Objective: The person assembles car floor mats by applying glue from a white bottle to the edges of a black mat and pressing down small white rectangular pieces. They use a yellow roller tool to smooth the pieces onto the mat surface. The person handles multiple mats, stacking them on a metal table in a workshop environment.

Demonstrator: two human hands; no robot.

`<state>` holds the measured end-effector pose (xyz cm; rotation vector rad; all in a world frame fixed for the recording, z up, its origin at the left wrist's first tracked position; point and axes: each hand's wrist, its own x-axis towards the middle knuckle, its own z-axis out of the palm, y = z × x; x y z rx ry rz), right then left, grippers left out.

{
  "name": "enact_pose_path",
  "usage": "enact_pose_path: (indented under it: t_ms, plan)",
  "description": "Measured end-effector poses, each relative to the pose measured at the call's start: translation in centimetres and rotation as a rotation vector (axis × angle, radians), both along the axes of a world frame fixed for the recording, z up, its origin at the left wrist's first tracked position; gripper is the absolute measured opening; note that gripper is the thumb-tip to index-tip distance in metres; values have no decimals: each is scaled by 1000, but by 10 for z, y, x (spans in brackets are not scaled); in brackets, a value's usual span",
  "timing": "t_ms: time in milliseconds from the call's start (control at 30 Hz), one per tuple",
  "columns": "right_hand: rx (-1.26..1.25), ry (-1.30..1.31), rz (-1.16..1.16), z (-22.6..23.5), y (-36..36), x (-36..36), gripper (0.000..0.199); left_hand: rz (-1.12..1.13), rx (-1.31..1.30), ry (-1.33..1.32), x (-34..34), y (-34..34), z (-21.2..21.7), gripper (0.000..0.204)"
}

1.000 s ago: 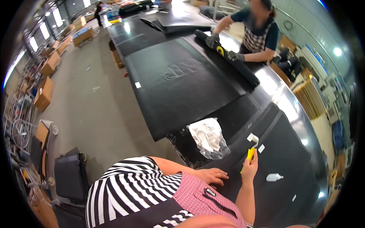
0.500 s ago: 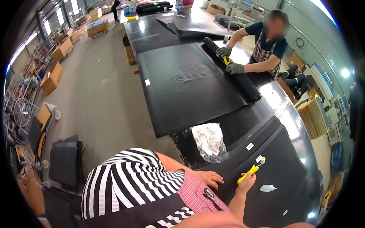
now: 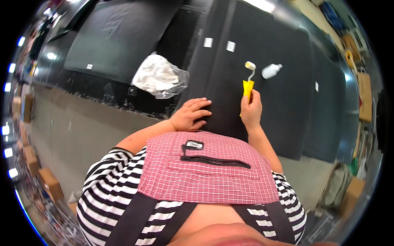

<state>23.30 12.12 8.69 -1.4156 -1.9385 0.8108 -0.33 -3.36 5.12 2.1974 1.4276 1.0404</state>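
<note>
Leftmost, the clear bag [image 3: 158, 78] of white material lies beside the left hand [image 3: 189, 115], whose open fingers rest spread on the black sheet [image 3: 217, 92], much as before. The pair of white labels [image 3: 230, 46] now sits clear of the roller [image 3: 248, 88], whose head overlapped one half a second ago; neither is under it. The right hand [image 3: 252, 110] grips its yellow handle, near the white bottle [image 3: 271, 71].

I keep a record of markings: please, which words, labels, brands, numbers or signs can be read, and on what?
Pink checked apron: a patch with lettering, not copied here.
White stickers on the black sheets: too small to read.
Raised mark on the left sheet: too unclear to read.
</note>
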Motion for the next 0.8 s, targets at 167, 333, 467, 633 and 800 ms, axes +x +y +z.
enact_pose_path:
  t_ms: [167, 333, 467, 633, 800]
  plan:
    - [89, -146, -16, -9, -4, 19, 31, 3, -73, 97, -3, 1, -1, 40]
    - [-42, -206, 16, -2, -7, 14, 35, 7, -60, 121, 0, 4, 3, 40]
    - [-47, -250, 57, 3, -5, 16, 33, 21, -45, 110, 7, -10, 3, 39]
    - [-51, -164, 99, -5, 1, 28, 36, 147, 76, 62, 1, -17, 27, 21]
    - [21, 77, -30, -11, 28, 56, 38, 788, 214, -77, -42, -48, 53, 20]
